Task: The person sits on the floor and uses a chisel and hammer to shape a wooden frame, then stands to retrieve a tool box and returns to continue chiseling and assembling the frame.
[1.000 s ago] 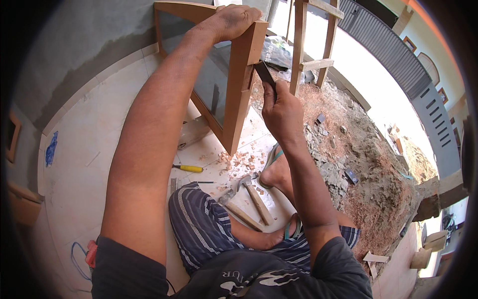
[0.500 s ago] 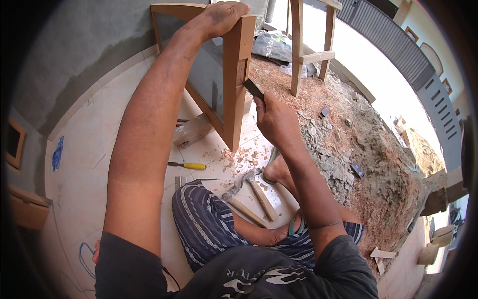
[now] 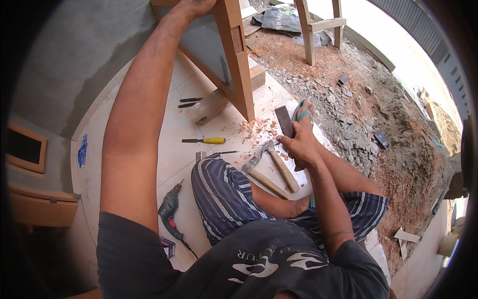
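Observation:
A brown wooden window frame (image 3: 242, 82) with a grey pane stands upright and tilted before me, a rectangular recess (image 3: 237, 40) cut into its edge. My left hand (image 3: 198, 5) grips its top; the picture's upper edge cuts off part of the fingers. Lower right, my right hand (image 3: 302, 145) is closed round a wide dark chisel (image 3: 285, 121), its flat blade pointing up and away from the frame. Below that hand lie two hammers with wooden handles, a claw hammer (image 3: 282, 168) and another hammer (image 3: 264, 182), beside my crossed legs.
Wood chips (image 3: 256, 128) litter the tiles under the frame, near a wooden block (image 3: 209, 107). A yellow-handled chisel (image 3: 213, 140) and a drill (image 3: 170, 210) lie left of my knee. Rubble and sawdust (image 3: 358, 114) spread rightward, with a wooden trestle (image 3: 309, 45) beyond.
My right hand has drawn the chisel back from the frame's recess, down and towards me. My view has shifted downward, so the drill now shows. The left hand stays on the frame's top.

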